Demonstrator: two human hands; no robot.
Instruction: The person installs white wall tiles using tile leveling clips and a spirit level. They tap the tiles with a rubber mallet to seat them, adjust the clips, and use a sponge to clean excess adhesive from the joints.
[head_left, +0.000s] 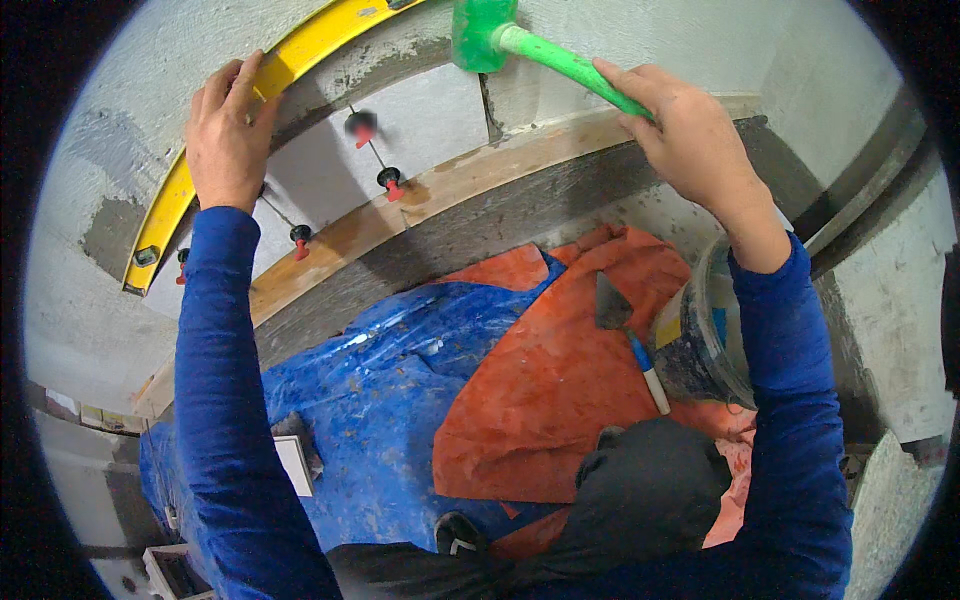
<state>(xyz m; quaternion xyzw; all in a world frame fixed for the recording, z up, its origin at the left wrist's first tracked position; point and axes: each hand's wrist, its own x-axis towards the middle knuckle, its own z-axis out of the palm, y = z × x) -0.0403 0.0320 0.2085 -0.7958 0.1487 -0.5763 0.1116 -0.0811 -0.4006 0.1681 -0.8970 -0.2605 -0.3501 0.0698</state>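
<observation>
Both hands are full: your left hand (225, 140), nearer the white tiles (435, 110), is holding the yellow spirit level (320, 42) slanting up-right along them; your right hand (695, 130) is gripping the green mallet (555, 59), head up-left.

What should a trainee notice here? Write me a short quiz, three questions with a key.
1. What does the bare right hand grip?

2. True or false: the pointed trowel with a blue-and-white handle lies on the blue sheet.

3. Fill in: the bare left hand is on a long yellow ____.

Key:
1. A bright green mallet, by its handle.
2. False; it lies on the creased orange sheet.
3. Spirit level.
</observation>
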